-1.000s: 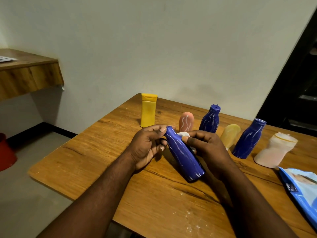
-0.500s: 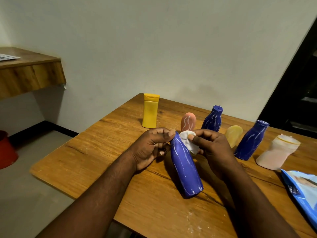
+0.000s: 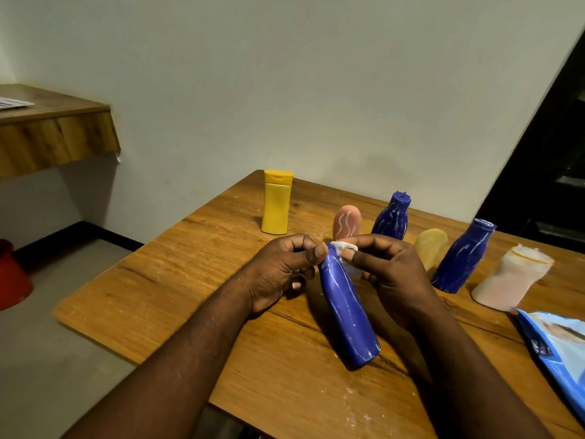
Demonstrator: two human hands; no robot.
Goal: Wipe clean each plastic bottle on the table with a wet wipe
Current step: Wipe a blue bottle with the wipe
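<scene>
Gripping blue bottle (image 3: 348, 315), left hand (image 3: 281, 267), right hand (image 3: 389, 267) pinching wipe (image 3: 343, 247), pack (image 3: 563, 343) print illegible

The left hand (image 3: 281, 270) grips the neck of a tilted blue bottle (image 3: 348, 312), its base on the table (image 3: 190, 280). The right hand (image 3: 389, 270) pinches a wipe (image 3: 343, 247) against the bottle's top. Behind stand a yellow bottle (image 3: 277, 202), pink bottle (image 3: 346, 223), capped blue bottle (image 3: 392, 217), pale bottle (image 3: 430, 247), open blue bottle (image 3: 460, 256) and whitish bottle (image 3: 512, 282). A blue packet (image 3: 563, 346) lies at right.
</scene>
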